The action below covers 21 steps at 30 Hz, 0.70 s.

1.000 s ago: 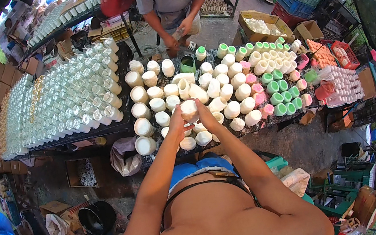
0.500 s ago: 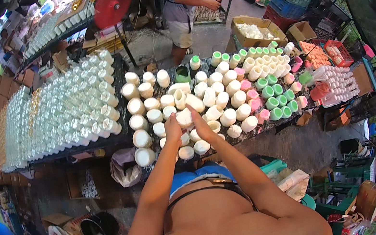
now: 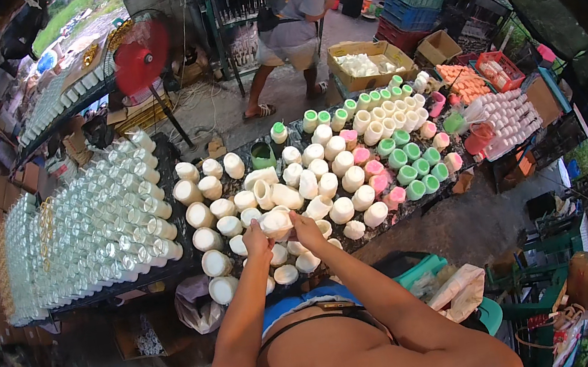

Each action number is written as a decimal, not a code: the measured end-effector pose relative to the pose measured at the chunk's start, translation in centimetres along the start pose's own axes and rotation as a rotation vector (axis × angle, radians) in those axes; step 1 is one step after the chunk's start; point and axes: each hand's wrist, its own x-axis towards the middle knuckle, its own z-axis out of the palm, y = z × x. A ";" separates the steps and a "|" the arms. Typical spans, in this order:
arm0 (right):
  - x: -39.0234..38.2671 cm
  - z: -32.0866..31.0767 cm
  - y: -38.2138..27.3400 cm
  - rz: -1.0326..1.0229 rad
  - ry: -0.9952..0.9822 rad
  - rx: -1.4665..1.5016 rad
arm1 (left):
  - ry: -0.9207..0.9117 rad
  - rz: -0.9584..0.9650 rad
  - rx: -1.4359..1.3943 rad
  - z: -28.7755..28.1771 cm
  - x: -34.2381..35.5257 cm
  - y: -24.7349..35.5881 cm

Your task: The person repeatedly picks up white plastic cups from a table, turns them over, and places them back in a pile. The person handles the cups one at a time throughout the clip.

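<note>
Between both hands, over the table's near half, is a whitish cylindrical piece (image 3: 276,222), perhaps a mould or cast cup; its exact kind is unclear. My left hand (image 3: 258,240) grips its left side. On its right side are the fingers of my right hand (image 3: 305,229), closed against it. Many similar white cylinders (image 3: 222,289) stand around the hands, some upright and some lying over. A hollow white cylinder (image 3: 263,193) shows its open end just beyond the hands. Beyond it stands a dark green translucent container (image 3: 263,155).
Green-rimmed cups (image 3: 415,189) and pink pieces (image 3: 379,183) fill the table's right part, beside orange items (image 3: 463,81). Rows of clear glass jars (image 3: 103,227) cover the left table. Behind are a red fan (image 3: 141,58), a cardboard box (image 3: 372,80) and another person (image 3: 291,24).
My view has shifted, so the tables appear lower and tilted. The held piece has turned between my hands and its side shows more. The other person has stepped and turned.
</note>
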 end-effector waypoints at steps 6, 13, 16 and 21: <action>0.0 0.0 0.1 -0.308 0.219 -0.245 | -0.081 -0.089 -0.093 0.8 2.0 -1.7; -1.3 1.0 -3.6 -0.467 0.385 -0.514 | -0.271 -0.463 -0.191 1.3 3.5 -0.1; -1.7 1.8 -4.8 -0.516 0.347 -0.552 | -0.348 -0.398 -0.266 0.4 6.7 -1.4; -1.5 1.3 -4.5 -0.494 0.368 -0.491 | -0.349 -0.343 -0.424 1.3 5.9 -2.0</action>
